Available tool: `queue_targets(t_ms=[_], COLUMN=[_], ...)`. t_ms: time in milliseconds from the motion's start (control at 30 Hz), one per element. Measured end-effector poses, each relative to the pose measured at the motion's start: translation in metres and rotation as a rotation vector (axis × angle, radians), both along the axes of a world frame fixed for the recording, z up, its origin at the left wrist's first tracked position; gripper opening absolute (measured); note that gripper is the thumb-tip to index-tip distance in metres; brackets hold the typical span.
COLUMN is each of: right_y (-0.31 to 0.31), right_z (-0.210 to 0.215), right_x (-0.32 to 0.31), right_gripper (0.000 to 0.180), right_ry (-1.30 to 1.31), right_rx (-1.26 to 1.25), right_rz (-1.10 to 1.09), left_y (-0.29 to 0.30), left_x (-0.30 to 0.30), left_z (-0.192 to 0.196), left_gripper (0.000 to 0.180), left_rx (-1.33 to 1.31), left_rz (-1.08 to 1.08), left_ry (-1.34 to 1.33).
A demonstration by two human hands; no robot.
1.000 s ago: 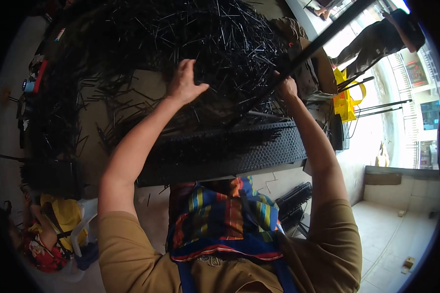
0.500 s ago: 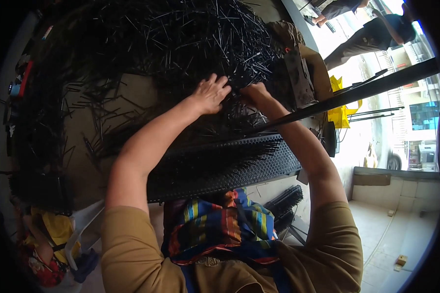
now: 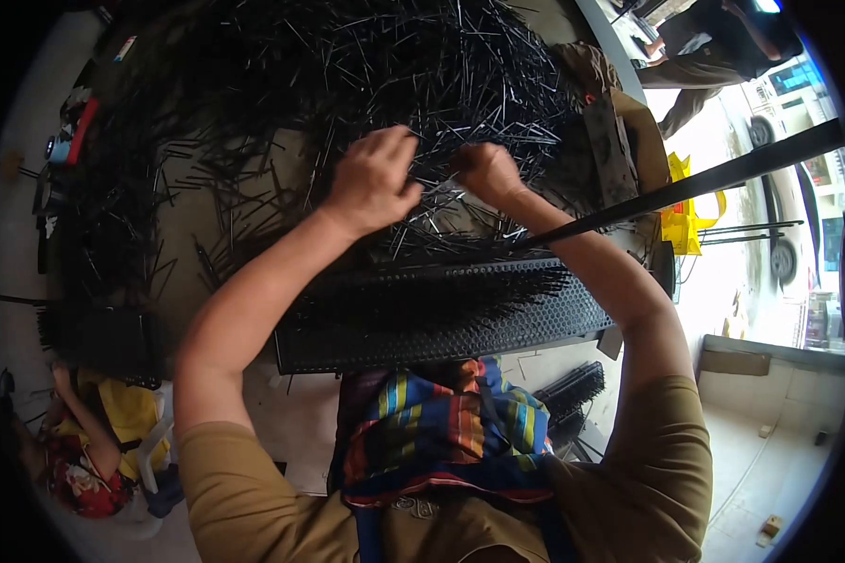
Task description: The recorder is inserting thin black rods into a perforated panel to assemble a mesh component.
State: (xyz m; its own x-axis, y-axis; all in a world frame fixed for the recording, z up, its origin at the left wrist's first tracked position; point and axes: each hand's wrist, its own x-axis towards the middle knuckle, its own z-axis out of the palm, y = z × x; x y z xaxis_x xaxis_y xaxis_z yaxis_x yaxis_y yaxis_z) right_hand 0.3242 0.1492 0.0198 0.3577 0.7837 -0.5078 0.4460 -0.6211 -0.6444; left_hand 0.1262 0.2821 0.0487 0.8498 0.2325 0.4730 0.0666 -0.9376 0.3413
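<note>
Far on the counter [image 3: 207,235], the left hand [image 3: 374,178] curls loosely over the heap of thin black rods [image 3: 347,66], the right hand [image 3: 486,172] fisted on a few beside it, above the perforated black tray [image 3: 441,324]; they look light, stiff, slippery, best pinched mid-length.

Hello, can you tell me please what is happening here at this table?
A person is working with both bare hands in a big heap of thin black rods spread over the table. The left hand and the right hand are close together, pinching a few rods at the near edge of the heap. In front of the person lies a black perforated tray with many rods already standing in it. A long black bar runs past on the right.
</note>
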Motion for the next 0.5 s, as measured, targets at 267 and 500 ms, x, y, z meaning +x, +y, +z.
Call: queue_targets(t_ms=[267, 500], right_y=[0.007, 0.010], right_z=[0.005, -0.015], right_x=[0.025, 0.016], right_gripper=[0.092, 0.042], right_ry=[-1.131, -0.919], right_rx=[0.252, 0.159], right_rz=[0.535, 0.725], left_y=[-0.009, 0.035], left_x=[0.031, -0.026], left_z=[-0.052, -0.059], left_gripper=[0.121, 0.094], left_rx=[0.237, 0.240], left_rz=[0.296, 0.219], left_ry=[0.487, 0.733])
